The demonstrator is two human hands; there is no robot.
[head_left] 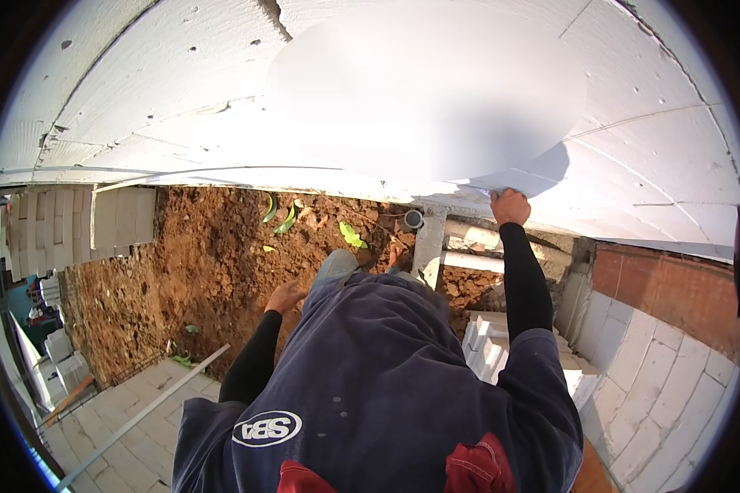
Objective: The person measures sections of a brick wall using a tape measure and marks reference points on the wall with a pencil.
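My right hand [511, 207] is closed at the foot of the white block wall [633, 156], on a thin, pale blade-like tool [478, 190] whose tip points left along the wall. Only a small part of that tool shows. My left hand [285, 297] hangs beside my left thigh over the brown soil, fingers apart, holding nothing. Black sleeves cover both forearms. A large blurred patch hides the middle of the wall.
Reddish-brown soil [222, 246] with green leaves lies below the wall. A round pipe end [413, 219] stands beside a concrete post [428, 246]. White blocks [489, 345] are stacked near my right side, others [49, 222] far left. A long pale bar [140, 417] lies lower left.
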